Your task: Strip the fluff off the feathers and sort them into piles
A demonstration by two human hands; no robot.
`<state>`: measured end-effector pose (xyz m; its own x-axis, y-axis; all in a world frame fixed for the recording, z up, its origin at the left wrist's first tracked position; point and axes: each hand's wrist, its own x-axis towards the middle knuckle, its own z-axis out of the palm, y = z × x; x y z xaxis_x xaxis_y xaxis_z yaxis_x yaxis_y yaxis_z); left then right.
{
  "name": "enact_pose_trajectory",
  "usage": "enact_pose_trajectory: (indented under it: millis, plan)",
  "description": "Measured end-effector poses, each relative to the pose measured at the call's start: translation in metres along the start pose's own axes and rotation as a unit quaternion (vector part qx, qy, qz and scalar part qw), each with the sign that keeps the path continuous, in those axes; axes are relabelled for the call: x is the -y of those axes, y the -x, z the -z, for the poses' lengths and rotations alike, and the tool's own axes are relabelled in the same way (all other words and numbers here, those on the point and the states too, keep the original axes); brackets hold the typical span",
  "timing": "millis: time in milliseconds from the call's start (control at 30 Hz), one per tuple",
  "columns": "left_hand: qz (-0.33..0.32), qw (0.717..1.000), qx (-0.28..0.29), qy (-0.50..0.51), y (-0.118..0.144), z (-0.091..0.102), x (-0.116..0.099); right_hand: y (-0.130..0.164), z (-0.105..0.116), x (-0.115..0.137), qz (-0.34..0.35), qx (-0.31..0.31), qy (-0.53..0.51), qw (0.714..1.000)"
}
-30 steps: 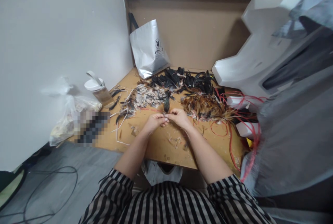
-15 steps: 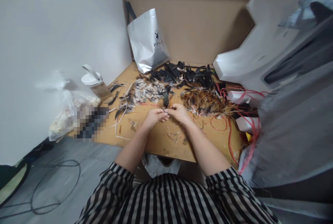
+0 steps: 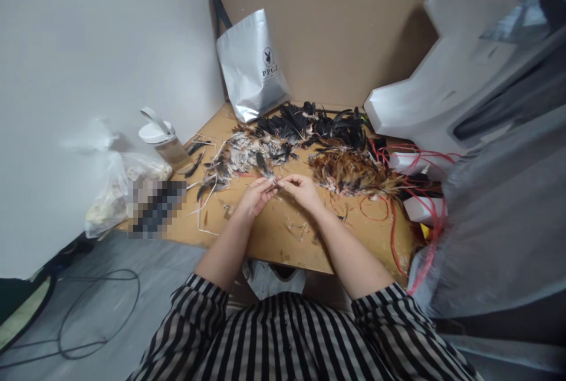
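In the middle of the table, my left hand (image 3: 257, 195) pinches the base of a dark feather (image 3: 264, 164) between thumb and fingertips. The feather points up and slightly left, away from me. My right hand (image 3: 301, 190) is closed in a pinch right beside the left fingertips; what lies in its fingers is too small to make out. Beyond my left hand spreads a pile of pale, fluffy feathers (image 3: 245, 151). Brown feathers (image 3: 349, 170) are heaped to the right of my right hand, and long black feathers (image 3: 287, 123) lie behind both piles.
A silver bag (image 3: 250, 68) stands at the back left of the wooden table (image 3: 283, 251). A lidded jar (image 3: 170, 148) and a plastic bag (image 3: 106, 198) sit at the left. Red string (image 3: 392, 239) trails along the right edge by a white box (image 3: 424, 209). Feather scraps (image 3: 298, 229) litter the front.
The dark feather has shifted left and now leans left; before, it stood upright between my hands. My left hand has turned and its fingers are a little more spread; the hands are slightly farther apart.
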<state>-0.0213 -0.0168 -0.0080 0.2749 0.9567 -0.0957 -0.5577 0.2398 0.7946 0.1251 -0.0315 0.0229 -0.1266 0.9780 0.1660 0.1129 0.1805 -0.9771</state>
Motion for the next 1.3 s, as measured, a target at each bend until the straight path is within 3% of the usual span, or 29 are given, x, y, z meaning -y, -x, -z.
enact_pose_trajectory:
  millis: [133,233,467,733,967,1100,1200,1300]
  plan:
    - [-0.015,1.000,0.021,-0.016,0.002,-0.005,0.000,-0.001,-0.007,-0.009,-0.094,0.033,-0.091,0.991]
    - [-0.015,0.999,0.032,-0.022,0.003,-0.007,0.000,-0.002,-0.009,-0.014,-0.126,0.067,-0.159,0.977]
    - [0.003,0.998,0.069,-0.004,0.005,-0.008,-0.001,-0.002,-0.006,-0.014,-0.133,0.114,-0.230,0.957]
    - [0.009,0.996,0.082,-0.014,0.007,-0.009,-0.001,-0.002,-0.002,-0.012,-0.140,0.140,-0.213,0.957]
    - [0.008,0.997,0.079,-0.017,0.004,-0.006,0.000,-0.001,0.001,-0.009,-0.098,0.138,-0.088,0.982]
    - [0.008,0.999,0.034,0.006,0.003,-0.005,-0.002,0.003,0.001,-0.005,0.019,0.086,0.080,0.993]
    - [0.017,0.999,0.026,0.015,0.003,-0.004,-0.002,0.006,0.003,0.000,0.137,0.026,0.242,0.960]
    - [0.030,0.999,0.041,0.012,0.002,-0.003,-0.001,0.008,0.004,0.005,0.202,0.002,0.352,0.914]
